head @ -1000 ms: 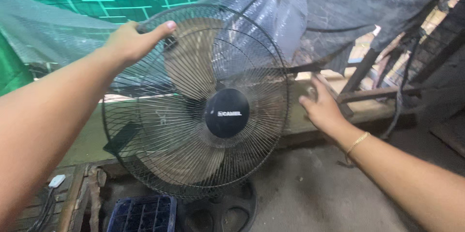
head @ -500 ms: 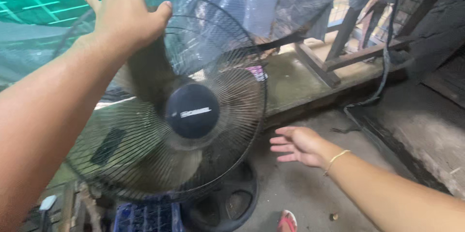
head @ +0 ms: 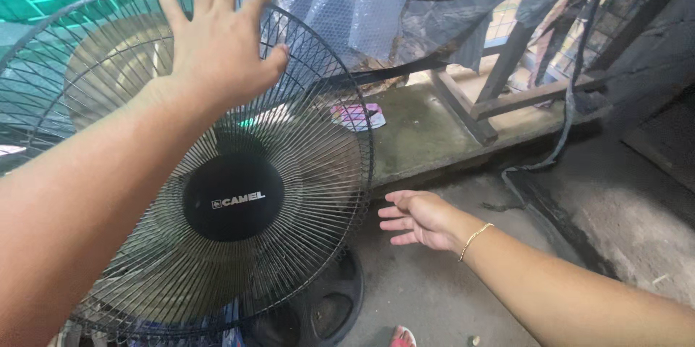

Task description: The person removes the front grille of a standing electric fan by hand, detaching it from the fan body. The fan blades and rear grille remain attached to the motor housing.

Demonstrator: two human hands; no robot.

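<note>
The black pedestal fan (head: 217, 195) is standing upright; the left hand (head: 217, 50) is resting spread on its grille top, the right hand (head: 420, 218) hovering open, empty, beside it.

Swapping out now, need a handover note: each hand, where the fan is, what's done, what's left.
Left hand: open, fingers spread, palm on the upper front of the fan guard; no closed grip.
Right hand: open, empty, hanging clear of the guard's right rim above the concrete floor.
Fan: upright on its round black base, black hub cap facing the camera, guard in place over the blades.
Done: nothing visibly removed.
Left: guard and blades are all untouched.
</note>
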